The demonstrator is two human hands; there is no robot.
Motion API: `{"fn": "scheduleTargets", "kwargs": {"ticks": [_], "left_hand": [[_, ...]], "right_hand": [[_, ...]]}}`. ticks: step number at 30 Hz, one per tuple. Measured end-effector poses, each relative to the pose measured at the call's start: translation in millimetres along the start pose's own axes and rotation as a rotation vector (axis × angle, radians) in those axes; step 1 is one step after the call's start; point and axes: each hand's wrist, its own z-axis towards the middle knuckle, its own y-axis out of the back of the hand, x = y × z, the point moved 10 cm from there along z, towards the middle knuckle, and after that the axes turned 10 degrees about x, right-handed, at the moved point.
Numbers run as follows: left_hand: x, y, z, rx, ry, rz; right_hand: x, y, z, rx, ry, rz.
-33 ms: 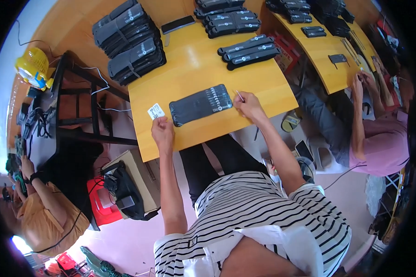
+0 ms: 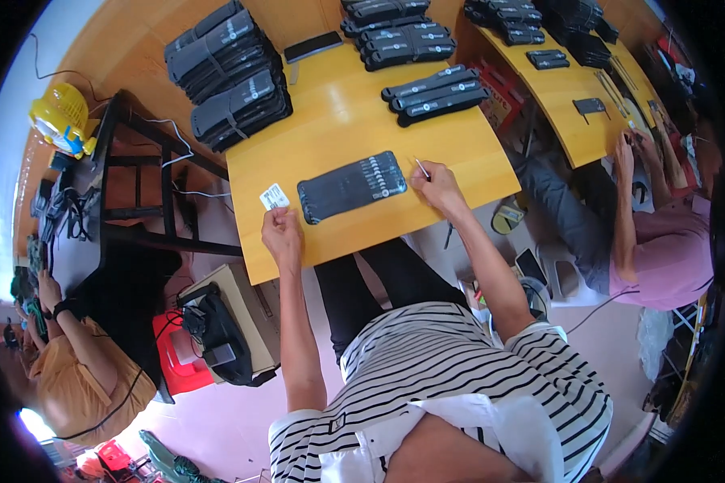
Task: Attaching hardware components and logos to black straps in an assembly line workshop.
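On the yellow table lies a flat black rectangular piece (image 2: 342,191) in shiny clear wrap, with pale markings toward its right end. Just off its left end, my left hand (image 2: 282,235) pinches a small white printed label (image 2: 273,197) between thumb and fingers. My right hand (image 2: 437,187) is closed around a thin, pointed metal tool (image 2: 420,167) close to the right end of the black piece. The tool's exact kind is too small to make out. Neither hand touches the black piece visibly.
Banded stacks of black strips (image 2: 238,105) stand at the table's back left. More black bundles (image 2: 435,92) lie at the back right. A dark flat bar (image 2: 312,47) rests between them. People work at both sides; a yellow fan (image 2: 60,113) stands left.
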Motion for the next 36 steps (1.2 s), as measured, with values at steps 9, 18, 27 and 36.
{"fn": "scheduleTargets", "kwargs": {"ticks": [9,18,27,36], "left_hand": [[-104.2,-110.5,-15.5,0.237,-0.585,0.833],[-80.1,-133.3,-9.1,0.32,-0.528,0.969],[-72.2,-128.3,-2.8,0.335,-0.477,0.935],[-70.2,-103.1,-2.6,0.161,-0.421,0.979]], "right_hand": [[107.3,-57.4,19.7,-0.401,0.489,-0.894],[105.1,-77.4,27.8,-0.474,0.556,-1.141],[99.3,-79.5,37.8,-0.37,0.415,-1.11],[101.7,-74.8,32.2,-0.433,0.495,-1.111]]}}
